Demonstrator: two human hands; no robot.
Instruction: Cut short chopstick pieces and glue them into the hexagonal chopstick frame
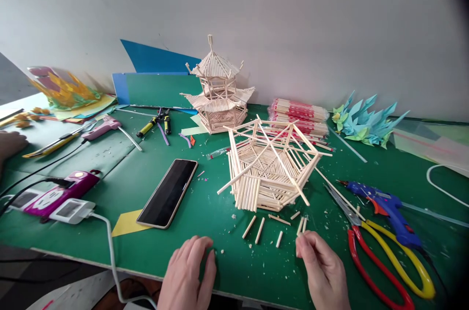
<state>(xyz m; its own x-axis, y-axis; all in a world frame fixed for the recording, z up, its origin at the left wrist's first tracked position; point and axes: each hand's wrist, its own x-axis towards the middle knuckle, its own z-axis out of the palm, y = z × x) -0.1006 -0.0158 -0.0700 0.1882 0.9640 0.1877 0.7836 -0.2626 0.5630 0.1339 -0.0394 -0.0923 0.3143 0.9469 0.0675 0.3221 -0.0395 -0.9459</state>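
My right hand (324,271) is closed in a pinch at the front of the table, its fingertips on two short wooden sticks (302,225). My left hand (188,273) lies palm down at the table edge, thumb apart from the fingers, holding nothing. Between and beyond both hands stands an open six-sided frame (256,191) of thin wooden sticks, with long sticks crossing its top. Several loose cut pieces (260,230) lie in front of it. Behind it rises a finished-looking stick pagoda (219,104) with two roofs.
Red-and-yellow scissors (370,246) and a blue glue gun (388,207) lie at right. Packs of sticks (298,117) and blue paper leaves (370,121) are behind. A phone (168,193), purple power strip (62,192) and pink glue gun (102,129) are at left, near another person's hand (12,144).
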